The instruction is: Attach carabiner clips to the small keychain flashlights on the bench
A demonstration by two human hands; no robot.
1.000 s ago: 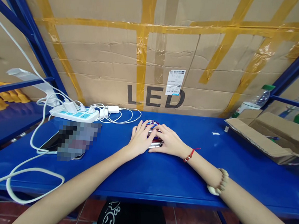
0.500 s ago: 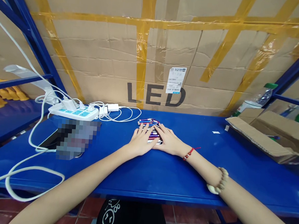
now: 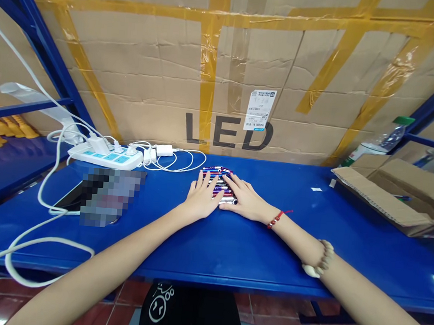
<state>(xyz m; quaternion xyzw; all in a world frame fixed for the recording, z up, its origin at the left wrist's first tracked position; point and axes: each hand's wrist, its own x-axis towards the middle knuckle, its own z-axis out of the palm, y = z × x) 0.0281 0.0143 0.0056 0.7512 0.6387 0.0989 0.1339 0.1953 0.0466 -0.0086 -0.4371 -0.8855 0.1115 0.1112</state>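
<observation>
Several small shiny metal tubes (image 3: 222, 188), coloured blue, red, purple, black and silver, lie side by side on the blue table (image 3: 210, 252). They look like mini torches or pointers, but their exact kind is too small to tell. My left hand (image 3: 199, 200) rests over their left ends with its fingers stretched out. Against the right ends lies my right hand (image 3: 247, 201), its fingers extended too. Between the two hands the middle of the row shows, while the ends are partly covered. Neither hand is closed round a tube.
A large taped carton (image 3: 149, 72) stands behind the table. To the left are a white power strip (image 3: 127, 162), looped white cables (image 3: 187, 161) and a partly blurred dark device (image 3: 72, 191). On the right sit an open cardboard box (image 3: 390, 196) and a plastic bottle (image 3: 390, 136).
My hands have drawn slightly apart, the left one shifting left, so more of the tubes shows between them. The view has tilted down slightly.
</observation>
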